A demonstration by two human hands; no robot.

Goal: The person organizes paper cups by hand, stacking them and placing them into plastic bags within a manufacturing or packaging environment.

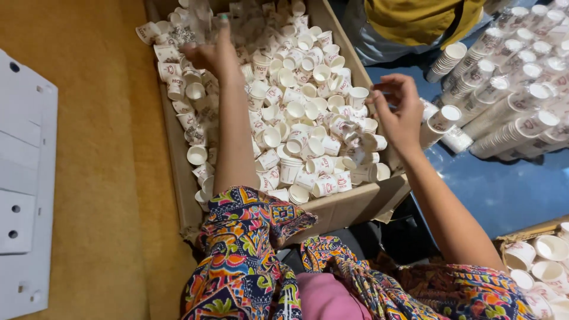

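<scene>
A cardboard box (178,178) holds several loose small white paper cups (302,112) with red print. My left hand (214,54) reaches far into the box's back left part, fingers raised over the cups. Blur at the fingertips hides whether it holds a cup. My right hand (400,109) hovers past the box's right wall with its fingers curled and apart, nothing visible in them. A short stack of cups (443,120) lies just right of that hand, close to touching it.
Long nested cup stacks (510,112) lie on a blue surface (504,195) at right. Another person in a yellow top (415,18) sits beyond the box. A white panel (24,178) lies at left on the brown floor. A basket of cups (536,261) is at lower right.
</scene>
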